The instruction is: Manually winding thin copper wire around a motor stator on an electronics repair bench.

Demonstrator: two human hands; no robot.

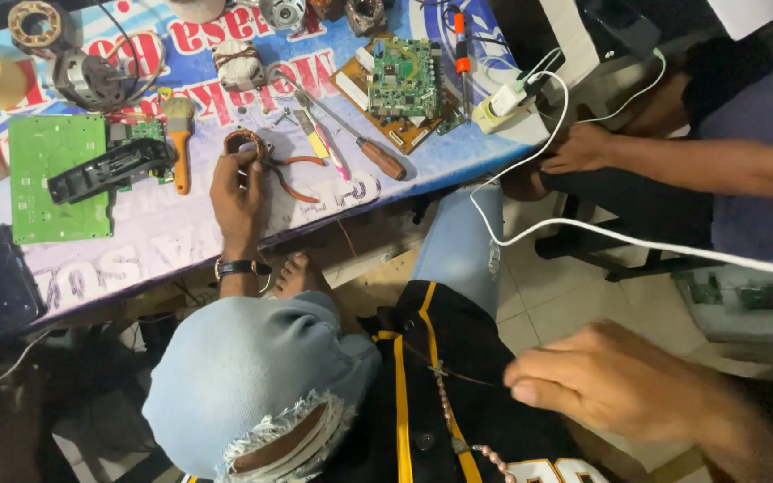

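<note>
Cluttered workbench (181,237): left hand (236,192) grips copper coil (243,143); right hand (615,380) free.

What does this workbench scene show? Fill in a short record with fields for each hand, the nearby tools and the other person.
Left hand: wears a wristwatch, grips a copper coil on the table
Right hand: blurred, over the lap, nothing visible in it
Tools nearby: brush, screwdriver, orange pliers
Boards: green circuit board
Other person: hand near a white cable
</note>
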